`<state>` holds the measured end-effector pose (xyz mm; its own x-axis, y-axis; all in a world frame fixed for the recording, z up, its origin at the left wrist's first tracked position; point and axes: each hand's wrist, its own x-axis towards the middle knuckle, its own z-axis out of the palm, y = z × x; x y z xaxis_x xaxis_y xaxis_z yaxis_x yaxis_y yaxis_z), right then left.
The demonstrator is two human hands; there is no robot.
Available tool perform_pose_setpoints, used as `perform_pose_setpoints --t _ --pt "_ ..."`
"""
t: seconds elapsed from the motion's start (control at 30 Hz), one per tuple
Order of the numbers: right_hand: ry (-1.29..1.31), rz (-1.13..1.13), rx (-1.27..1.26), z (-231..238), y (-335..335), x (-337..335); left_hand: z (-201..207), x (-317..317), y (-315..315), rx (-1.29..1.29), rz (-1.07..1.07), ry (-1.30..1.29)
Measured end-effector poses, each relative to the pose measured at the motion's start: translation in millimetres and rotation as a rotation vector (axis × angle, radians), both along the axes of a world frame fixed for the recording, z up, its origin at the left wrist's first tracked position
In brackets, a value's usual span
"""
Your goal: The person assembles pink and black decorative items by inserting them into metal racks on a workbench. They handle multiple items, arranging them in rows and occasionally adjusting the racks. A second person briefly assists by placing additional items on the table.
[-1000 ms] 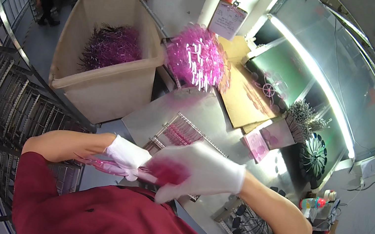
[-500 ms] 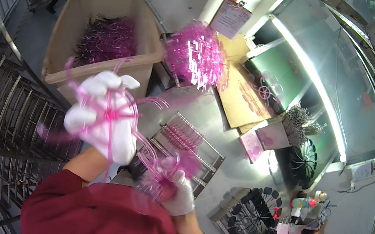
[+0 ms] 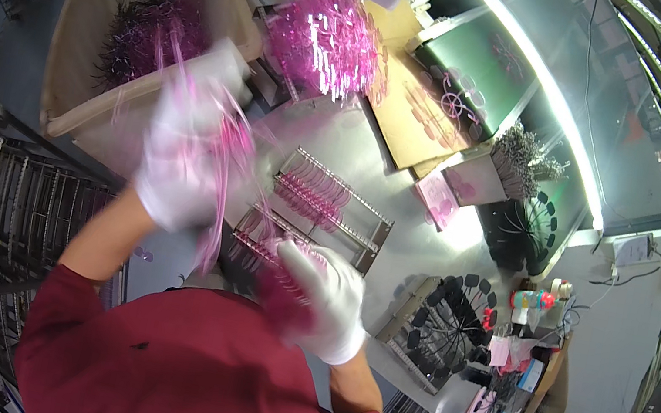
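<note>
Metal table (image 3: 409,238); rack (image 3: 327,213), tan cardboard (image 3: 402,126) on top.

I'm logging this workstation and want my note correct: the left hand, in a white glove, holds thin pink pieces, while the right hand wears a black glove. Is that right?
Not quite: the head view shows that the right hand wears a white glove, not a black one. The left hand, also white-gloved, does hold thin pink pieces.
</note>
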<state>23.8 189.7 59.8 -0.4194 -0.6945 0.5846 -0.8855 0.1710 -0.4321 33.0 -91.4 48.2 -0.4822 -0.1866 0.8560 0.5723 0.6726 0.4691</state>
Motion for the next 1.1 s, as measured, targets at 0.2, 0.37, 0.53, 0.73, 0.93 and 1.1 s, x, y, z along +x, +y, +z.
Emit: perform_pose_setpoints --t 0.2,0.37,0.53,0.73,0.93,1.1 --pt "-1.347 0.03 0.086 -47.8 34.1 24.9 23.1 7.1 -30.4 -0.448 0.359 -0.517" --pt "-0.602 -0.067 0.732 -19.1 22.9 23.6 -16.4 39.1 89.1 -0.273 -0.9 -1.074" --pt "-0.201 -0.309 0.652 10.0 47.3 14.9 -17.7 22.1 116.9 -0.034 -0.858 -1.474" --pt "-0.247 -0.05 0.548 8.0 88.7 -31.6 -49.9 -9.8 149.3 0.559 -1.304 -1.543" --pt "-0.325 -0.224 0.329 -39.2 105.9 -34.2 -102.1 -1.7 169.6 1.313 -1.163 -1.255" --pt "-0.321 -0.097 0.213 -82.8 105.5 -40.7 -96.7 -9.7 188.3 1.158 -0.937 -1.047"
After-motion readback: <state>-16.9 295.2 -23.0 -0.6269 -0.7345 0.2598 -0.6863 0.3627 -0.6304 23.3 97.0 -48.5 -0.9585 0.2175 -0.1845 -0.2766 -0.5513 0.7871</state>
